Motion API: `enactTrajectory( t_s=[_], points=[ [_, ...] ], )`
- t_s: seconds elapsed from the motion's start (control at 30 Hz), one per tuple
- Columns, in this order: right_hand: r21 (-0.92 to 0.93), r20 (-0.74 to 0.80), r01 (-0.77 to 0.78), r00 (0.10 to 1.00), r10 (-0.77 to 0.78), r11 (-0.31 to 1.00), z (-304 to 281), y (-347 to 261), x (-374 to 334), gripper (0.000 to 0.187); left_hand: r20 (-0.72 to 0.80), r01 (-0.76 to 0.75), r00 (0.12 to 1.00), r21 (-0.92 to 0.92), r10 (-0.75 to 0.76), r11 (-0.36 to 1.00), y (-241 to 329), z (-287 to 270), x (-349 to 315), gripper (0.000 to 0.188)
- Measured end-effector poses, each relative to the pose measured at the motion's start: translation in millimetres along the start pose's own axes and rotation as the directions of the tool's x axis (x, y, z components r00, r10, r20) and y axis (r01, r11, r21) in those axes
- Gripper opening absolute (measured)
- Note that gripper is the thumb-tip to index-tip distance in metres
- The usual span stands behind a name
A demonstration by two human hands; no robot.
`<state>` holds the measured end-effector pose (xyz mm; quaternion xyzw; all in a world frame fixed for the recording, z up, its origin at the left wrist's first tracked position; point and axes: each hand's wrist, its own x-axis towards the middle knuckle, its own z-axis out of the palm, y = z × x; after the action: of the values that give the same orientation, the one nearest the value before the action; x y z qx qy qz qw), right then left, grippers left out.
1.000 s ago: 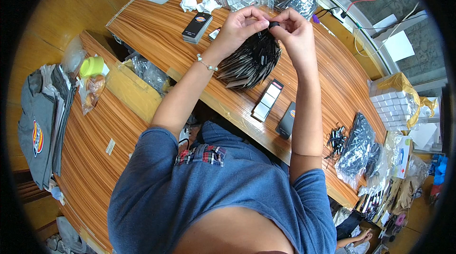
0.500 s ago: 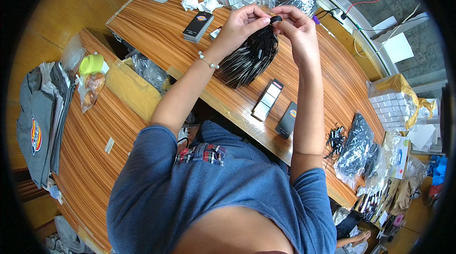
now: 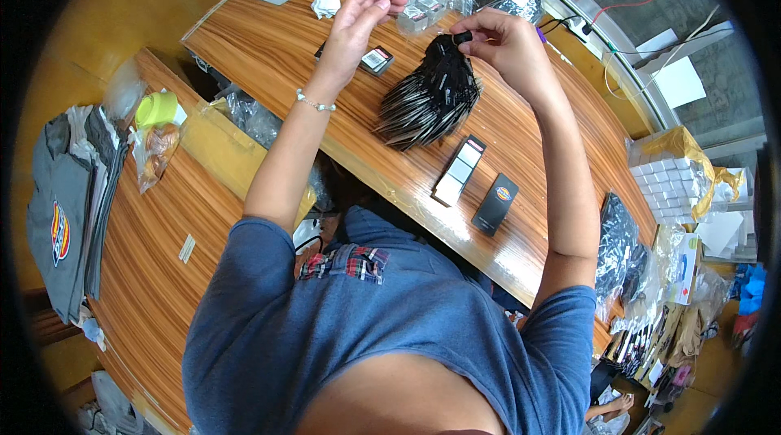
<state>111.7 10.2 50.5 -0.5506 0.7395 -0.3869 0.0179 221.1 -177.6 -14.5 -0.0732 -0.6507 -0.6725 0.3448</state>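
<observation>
Strands of black cord (image 3: 431, 97) are already bunched, their top pinched by your right hand (image 3: 506, 46), your left hand's (image 3: 358, 22) fingers curl, grip unclear, and hang tags (image 3: 495, 204) lie separate, nearer.

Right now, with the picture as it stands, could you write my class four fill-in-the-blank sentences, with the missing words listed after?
1. Only the ____ hand touches the bundle of black strands.
2. The beaded bracelet is on the ____ wrist.
3. The black tag with an oval logo lies to the ____ of the black tag with white panels.
4. The garments at far left are mostly ____.

Missing words: right; left; right; grey.
</observation>
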Motion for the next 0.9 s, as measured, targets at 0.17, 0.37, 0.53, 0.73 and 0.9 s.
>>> enactTrajectory(
  t_s=[0.17, 0.37, 0.53, 0.73, 0.9],
  points=[
    [-0.138, -0.045, 0.118, 0.991, -0.125, 0.983, -6.6, -8.2, 3.8, 0.016, 0.159, 0.007, 0.987, 0.162, -0.033, 0.987, 7.5, 11.1, -6.8, 0.021],
    [-0.177, -0.072, 0.243, 0.963, -0.259, 0.954, -21.0, -22.7, 12.1, 0.017, 0.205, -0.244, 0.959, 0.241, 0.196, 0.940, 22.4, 41.9, 13.6, 0.038],
    [-0.167, -0.120, 0.222, 0.962, -0.243, 0.961, -38.1, -28.4, 16.5, 0.016, 0.203, -0.193, 0.970, 0.308, 0.134, 0.932, 30.3, 56.2, 24.5, 0.039],
    [0.075, -0.064, 0.056, 0.997, -0.051, 0.996, -49.9, -27.7, 9.5, 0.023, 0.190, -0.022, 0.982, -0.018, 0.026, 1.000, 27.8, 70.3, 29.0, 0.023],
    [0.095, -0.010, 0.123, 0.992, -0.122, 0.988, -72.2, -32.6, -1.5, 0.036, 0.244, -0.019, 0.969, -0.001, 0.019, 1.000, 33.1, 78.8, 25.9, 0.024]
  ],
)
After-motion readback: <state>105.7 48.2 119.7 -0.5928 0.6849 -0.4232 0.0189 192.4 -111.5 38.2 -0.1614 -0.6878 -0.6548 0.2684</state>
